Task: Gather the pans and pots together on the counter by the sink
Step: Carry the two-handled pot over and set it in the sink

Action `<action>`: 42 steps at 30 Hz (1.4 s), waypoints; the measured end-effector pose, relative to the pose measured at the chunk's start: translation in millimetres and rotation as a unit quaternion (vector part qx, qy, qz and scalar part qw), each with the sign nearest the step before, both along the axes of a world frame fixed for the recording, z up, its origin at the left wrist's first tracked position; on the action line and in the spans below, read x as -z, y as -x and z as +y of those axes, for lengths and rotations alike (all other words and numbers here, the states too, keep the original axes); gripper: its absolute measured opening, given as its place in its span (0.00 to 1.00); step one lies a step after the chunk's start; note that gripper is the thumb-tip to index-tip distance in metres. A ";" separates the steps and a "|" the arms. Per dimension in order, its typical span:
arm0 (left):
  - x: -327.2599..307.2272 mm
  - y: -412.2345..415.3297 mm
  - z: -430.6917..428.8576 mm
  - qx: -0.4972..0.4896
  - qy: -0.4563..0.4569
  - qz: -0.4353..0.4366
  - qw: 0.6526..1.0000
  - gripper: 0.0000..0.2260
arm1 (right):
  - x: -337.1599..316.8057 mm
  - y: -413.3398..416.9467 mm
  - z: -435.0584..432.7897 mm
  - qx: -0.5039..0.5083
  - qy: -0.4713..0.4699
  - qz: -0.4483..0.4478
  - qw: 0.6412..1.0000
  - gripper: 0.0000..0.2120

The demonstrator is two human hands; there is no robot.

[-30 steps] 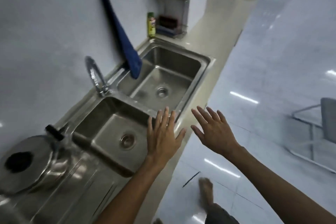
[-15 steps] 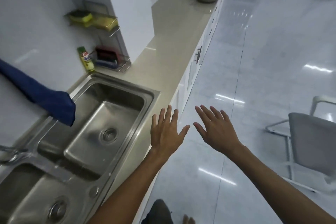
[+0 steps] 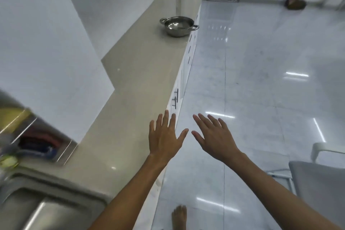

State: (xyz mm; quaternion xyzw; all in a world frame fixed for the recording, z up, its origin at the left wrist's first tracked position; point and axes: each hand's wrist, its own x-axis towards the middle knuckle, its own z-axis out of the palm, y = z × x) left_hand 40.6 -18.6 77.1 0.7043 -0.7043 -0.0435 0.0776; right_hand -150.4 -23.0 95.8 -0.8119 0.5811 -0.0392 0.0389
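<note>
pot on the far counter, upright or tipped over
Upright: the pot sits on its base on the counter, open rim facing up.

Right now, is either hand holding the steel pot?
No. The left hand and right hand are both open and empty, while the steel pot sits far down the counter.

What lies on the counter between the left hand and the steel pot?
Nothing: the head view shows bare counter from the left hand to the steel pot.
</note>
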 end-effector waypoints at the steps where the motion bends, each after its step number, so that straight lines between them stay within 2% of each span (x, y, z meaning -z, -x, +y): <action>1: -2.6 5.8 -33.8 0.004 0.001 0.004 1.000 0.38 | -2.9 6.7 -30.2 0.008 0.002 -0.004 1.000 0.31; 8: -5.6 50.5 -248.2 0.032 0.017 0.010 0.999 0.37 | 6.3 52.0 -233.6 0.044 0.018 -0.042 0.998 0.30; 13: 6.6 81.0 -409.3 0.000 0.008 0.004 1.000 0.37 | 23.4 76.8 -399.2 0.033 0.015 -0.062 0.997 0.30; 17: -3.8 95.7 -531.4 -0.029 -0.008 0.022 0.999 0.37 | 17.3 87.1 -529.8 0.051 0.004 -0.135 0.990 0.29; 22: -25.4 89.1 -660.8 -0.084 0.047 0.032 0.995 0.32 | 12.2 82.7 -670.2 0.069 -0.055 -0.202 0.975 0.28; 24: -25.0 81.2 -709.7 -0.100 0.042 0.108 0.988 0.28 | 16.5 80.1 -718.3 0.091 -0.093 -0.258 0.957 0.26; 27: -10.4 61.6 -787.7 -0.146 0.036 0.248 0.957 0.21 | 32.8 77.5 -795.7 0.124 -0.137 -0.331 0.926 0.21; 30: 7.9 35.9 -860.2 -0.178 0.073 0.280 0.941 0.18 | 48.7 72.8 -865.0 0.158 -0.165 -0.366 0.902 0.20; 34: 29.9 5.6 -951.6 -0.177 0.071 0.247 0.950 0.16 | 70.7 66.5 -935.2 0.202 -0.223 -0.377 0.876 0.23; 38: 38.0 -20.0 -1025.2 -0.210 0.046 0.232 0.948 0.16 | 87.3 58.2 -983.2 0.199 -0.262 -0.354 0.875 0.22; 42: 46.2 -41.3 -1080.9 -0.262 0.024 0.197 0.944 0.22 | 97.8 51.8 -1009.6 0.201 -0.273 -0.353 0.872 0.19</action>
